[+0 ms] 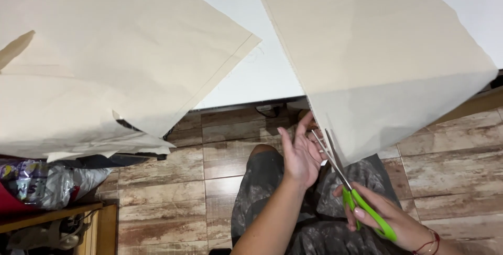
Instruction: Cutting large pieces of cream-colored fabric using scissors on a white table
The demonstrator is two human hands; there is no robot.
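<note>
Taking the white counter [262, 71] as the landmark: at its far left a large sheet of beige cloth [120, 51] lies over it and droops past its near edge, with ragged cut strips hanging at the lower border. Below that overhang, left of everything else, a crumpled shiny bag [42, 184] sits on a wooden shelf [52, 215]. In front of the counter's near edge runs a floor [167, 202] of brown wood-look tiles.

Further right, under the counter's near edge, the person's lap in dark patterned fabric shows (the knees point toward the counter). The left hand [299, 153] is raised just below the counter's edge, palm turned toward the right, fingers spread and partly tucked behind the hanging edge of a second beige cloth [377, 61]; it steadies that edge with a loose touch rather than a closed fist.

This second cloth covers the counter's right part and hangs down over its near edge to a tapering point. A pair of green-handled scissors [348, 187] has its blades parted along the cloth's left edge, just beside the left hand's fingers. The right hand [387, 218], lowest and furthest right of the counter's edge, is closed around the green handles, a red cord at its wrist.
</note>
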